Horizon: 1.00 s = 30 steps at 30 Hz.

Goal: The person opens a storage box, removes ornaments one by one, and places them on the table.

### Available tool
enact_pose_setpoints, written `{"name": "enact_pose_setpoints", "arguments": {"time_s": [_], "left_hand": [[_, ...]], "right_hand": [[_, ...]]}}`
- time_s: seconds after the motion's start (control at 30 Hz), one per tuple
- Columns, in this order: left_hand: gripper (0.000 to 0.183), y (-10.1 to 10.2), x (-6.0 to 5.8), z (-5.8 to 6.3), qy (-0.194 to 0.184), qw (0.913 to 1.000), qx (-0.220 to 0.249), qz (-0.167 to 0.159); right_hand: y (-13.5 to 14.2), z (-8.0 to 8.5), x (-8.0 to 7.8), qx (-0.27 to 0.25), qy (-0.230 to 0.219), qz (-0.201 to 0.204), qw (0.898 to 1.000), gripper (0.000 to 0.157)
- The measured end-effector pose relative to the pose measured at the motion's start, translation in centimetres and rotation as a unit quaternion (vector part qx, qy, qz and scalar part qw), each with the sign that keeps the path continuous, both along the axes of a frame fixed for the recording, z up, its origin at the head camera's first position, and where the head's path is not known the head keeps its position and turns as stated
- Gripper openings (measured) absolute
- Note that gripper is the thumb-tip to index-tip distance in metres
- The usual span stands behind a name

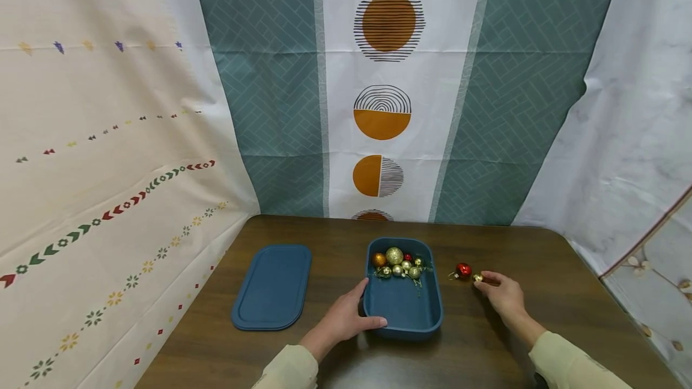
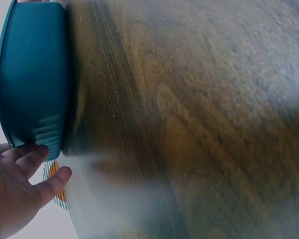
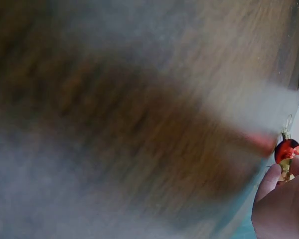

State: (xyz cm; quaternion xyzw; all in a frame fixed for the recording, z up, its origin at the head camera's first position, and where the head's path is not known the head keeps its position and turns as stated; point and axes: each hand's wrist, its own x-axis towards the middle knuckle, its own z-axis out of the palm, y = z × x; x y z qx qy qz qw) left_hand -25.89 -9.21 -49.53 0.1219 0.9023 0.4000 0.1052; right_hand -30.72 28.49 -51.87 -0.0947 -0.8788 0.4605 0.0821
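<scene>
My left hand (image 1: 344, 315) holds the near left corner of a blue rectangular container (image 1: 402, 314), fingers along its left wall and thumb over the front rim. In the left wrist view the fingers bend against the container's outer side (image 2: 35, 74). Inside, at the far end, lie several gold bauble ornaments (image 1: 394, 256), an orange bauble (image 1: 379, 260) and a small red one (image 1: 408, 257). To the right of the container, my right hand (image 1: 504, 296) pinches a small gold bauble (image 1: 478, 278) between thumb and fingers. Just left of it a shiny red bauble (image 1: 463, 269) lies on the table.
A flat blue lid (image 1: 273, 287) lies on the brown wooden table (image 1: 205, 347), left of the container. Patterned cloths (image 1: 281, 107) hang behind the table and along both sides.
</scene>
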Motion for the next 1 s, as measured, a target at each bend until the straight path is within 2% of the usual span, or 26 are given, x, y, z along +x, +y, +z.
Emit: {"name": "enact_pose_setpoints", "arguments": {"time_s": [0.27, 0.7, 1.0], "left_hand": [[0.102, 0.07, 0.03, 0.03, 0.003, 1.0, 0.0, 0.001], [0.102, 0.07, 0.08, 0.12, 0.001, 0.9999, 0.011, -0.005], [0.102, 0.02, 0.07, 0.11, 0.001, 1.0, 0.008, -0.003]], "right_hand": [[0.2, -0.27, -0.18, 0.006, -0.007, -0.007, 1.0, 0.043], [0.27, -0.51, -0.29, -0.002, -0.016, 0.015, 1.0, 0.047], [0.28, -0.76, -0.35, 0.0, -0.018, 0.014, 1.0, 0.048]]}}
